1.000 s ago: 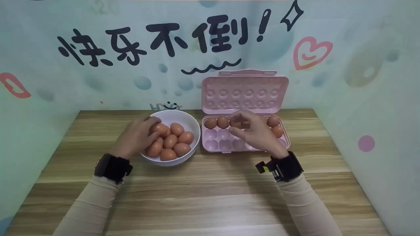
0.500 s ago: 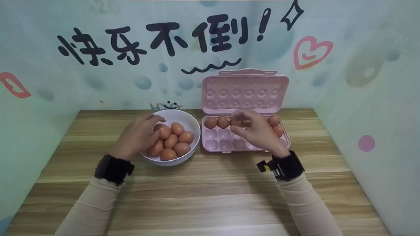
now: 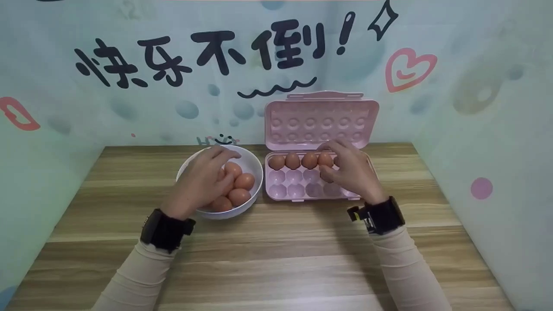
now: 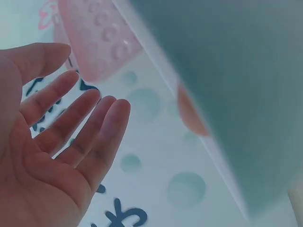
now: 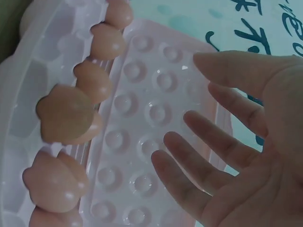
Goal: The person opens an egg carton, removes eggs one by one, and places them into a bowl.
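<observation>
In the head view my left hand hovers over the white bowl and covers its left part. Several brown eggs lie in that bowl. The left wrist view gives the palm bare, with fingers apart and relaxed, beside the bowl's outer wall. Over the pink egg carton is my right hand, hiding its right end. Its fingers are loosely spread and hold nothing in the right wrist view. Eggs fill the visible part of the carton's back row; another egg sits in front of them.
The carton's lid stands open against the printed backdrop. Cups at the carton's front left hold no eggs. Bowl and carton stand side by side near the back edge of the wooden table.
My left hand has left the egg at its fingertips and moved right across the bowl. My right hand has shifted slightly right, uncovering more eggs in the back row.
</observation>
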